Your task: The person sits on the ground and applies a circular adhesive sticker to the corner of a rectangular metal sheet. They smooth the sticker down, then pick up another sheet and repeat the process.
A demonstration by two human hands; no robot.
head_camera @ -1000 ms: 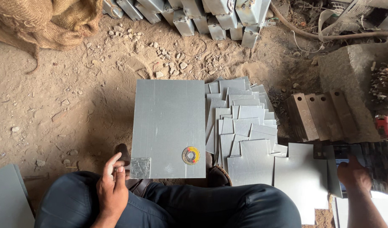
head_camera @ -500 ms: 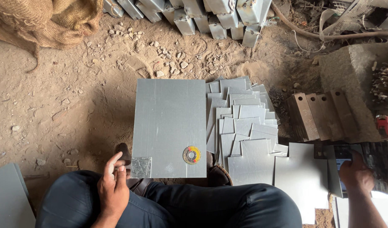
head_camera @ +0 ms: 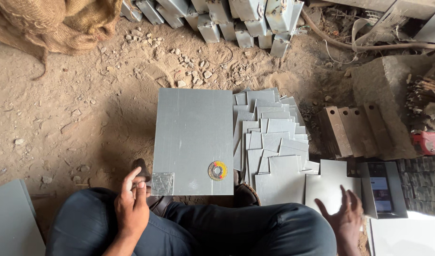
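My left hand (head_camera: pixel 131 207) rests on my left knee with the fingers loosely curled and nothing in it, close to a small clear plastic bag (head_camera: pixel 162 183) on the corner of a large grey metal sheet (head_camera: pixel 193 132). A yellow grinding disc (head_camera: pixel 217 170) lies near that sheet's front edge. My right hand (head_camera: pixel 345 219) hovers with spread fingers and holds nothing, just over a grey sheet (head_camera: pixel 328 182) beside a phone (head_camera: pixel 381 189) with a lit screen.
A pile of several small grey metal plates (head_camera: pixel 269 137) lies right of the large sheet. Brown metal brackets (head_camera: pixel 352 130), a red tool (head_camera: pixel 429 142) and a concrete block (head_camera: pixel 383 85) are at the right. Burlap sacking (head_camera: pixel 51 23) and folded metal parts (head_camera: pixel 236 21) lie farther off on dirt ground.
My right hand has come away from the phone and moved left and down, its fingers now spread. My left hand has stayed on my knee.
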